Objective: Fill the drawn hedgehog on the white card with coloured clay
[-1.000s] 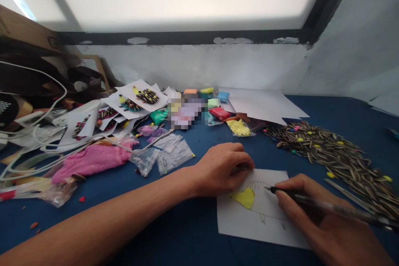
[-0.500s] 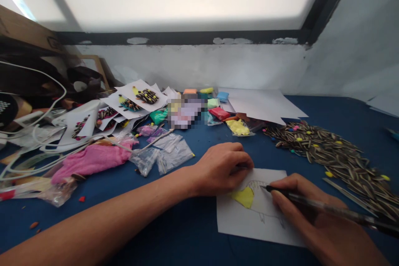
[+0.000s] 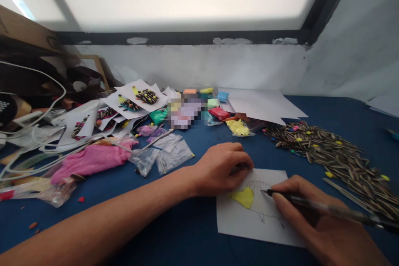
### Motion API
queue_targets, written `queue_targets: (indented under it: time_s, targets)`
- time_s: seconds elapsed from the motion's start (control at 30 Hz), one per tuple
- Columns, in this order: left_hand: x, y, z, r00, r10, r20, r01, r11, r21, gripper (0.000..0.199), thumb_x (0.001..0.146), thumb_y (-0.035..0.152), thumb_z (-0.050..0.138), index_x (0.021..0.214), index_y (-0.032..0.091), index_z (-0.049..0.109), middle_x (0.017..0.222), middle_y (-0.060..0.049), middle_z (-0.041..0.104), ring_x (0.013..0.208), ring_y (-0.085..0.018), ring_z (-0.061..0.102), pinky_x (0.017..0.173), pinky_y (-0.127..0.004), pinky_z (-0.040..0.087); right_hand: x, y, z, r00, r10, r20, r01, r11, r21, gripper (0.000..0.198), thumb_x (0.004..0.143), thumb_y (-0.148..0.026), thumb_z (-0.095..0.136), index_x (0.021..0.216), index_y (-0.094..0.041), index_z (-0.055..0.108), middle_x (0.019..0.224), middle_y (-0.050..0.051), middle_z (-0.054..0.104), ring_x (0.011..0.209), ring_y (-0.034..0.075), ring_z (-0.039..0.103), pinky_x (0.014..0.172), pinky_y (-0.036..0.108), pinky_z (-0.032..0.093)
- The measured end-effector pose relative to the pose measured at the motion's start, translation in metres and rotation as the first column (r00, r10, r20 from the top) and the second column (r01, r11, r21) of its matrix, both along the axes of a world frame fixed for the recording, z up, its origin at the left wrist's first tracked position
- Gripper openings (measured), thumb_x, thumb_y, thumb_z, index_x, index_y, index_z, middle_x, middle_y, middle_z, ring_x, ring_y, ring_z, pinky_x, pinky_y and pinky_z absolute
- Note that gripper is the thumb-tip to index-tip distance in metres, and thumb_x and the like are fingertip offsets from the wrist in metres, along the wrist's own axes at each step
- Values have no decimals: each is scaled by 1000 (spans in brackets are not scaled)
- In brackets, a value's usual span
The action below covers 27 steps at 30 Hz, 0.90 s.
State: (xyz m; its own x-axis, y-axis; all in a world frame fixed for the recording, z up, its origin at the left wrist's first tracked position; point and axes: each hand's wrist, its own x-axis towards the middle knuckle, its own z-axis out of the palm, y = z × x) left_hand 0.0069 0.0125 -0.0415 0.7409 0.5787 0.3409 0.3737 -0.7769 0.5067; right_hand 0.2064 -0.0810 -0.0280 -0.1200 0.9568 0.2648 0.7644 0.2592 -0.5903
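A white sheet of paper (image 3: 232, 222) lies on the blue table. It bears a pen-drawn animal outline with small legs, short strokes along its back and a flat yellow clay patch (image 3: 244, 198) at its left end. My right hand (image 3: 324, 220) is closed around a black pen (image 3: 324, 208), whose tip meets the paper inside the outline. Resting on the sheet's upper left edge, my left hand (image 3: 222, 168) is curled into a loose fist, and I see nothing in it. The lower right of the sheet is hidden under my right hand.
Sunflower seeds (image 3: 330, 153) dotted with coloured bits spread at the right. Bagged clay in several colours, including a red pack (image 3: 219, 113), and blank sheets (image 3: 258, 104) lie at the back. Seed-covered pictures (image 3: 141, 95), pink clay (image 3: 93, 158) and white cables (image 3: 34, 145) crowd the left.
My right hand and the pen tip have shifted slightly down and to the right within the outline. More short strokes show near its top. My left hand stays in place.
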Motion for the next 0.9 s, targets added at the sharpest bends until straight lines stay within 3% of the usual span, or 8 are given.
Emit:
queue_targets:
  time_s: [0.13, 0.6, 0.9]
  targets:
    - [0, 0, 0, 1000, 2, -2, -2, 1000, -3, 17, 84, 13, 57, 95, 15, 70, 87, -4, 61, 78, -15, 56, 69, -25, 43, 6, -1, -3, 999, -42, 23, 42, 998, -39, 25, 87, -49, 54, 79, -27, 64, 65, -3, 69, 56, 16, 67, 46, 23, 51]
    - [1, 0, -1, 1000, -3, 13, 3, 1000, 2, 17, 85, 14, 57, 95, 14, 70, 87, -4, 61, 78, -15, 56, 70, -25, 43, 2, 2, 1, 998, -37, 44, 38, 999, -9, 27, 87, -50, 51, 78, -27, 64, 65, -2, 69, 56, 17, 68, 45, 22, 52]
    - [1, 2, 0, 1000, 2, 3, -2, 1000, 2, 17, 84, 12, 58, 95, 14, 70, 87, -4, 61, 78, -15, 56, 69, -25, 43, 8, -2, -8, 999, 0, 35, 0, 1000, 19, 24, 89, -47, 52, 80, -27, 63, 64, -4, 67, 54, 15, 66, 45, 22, 50]
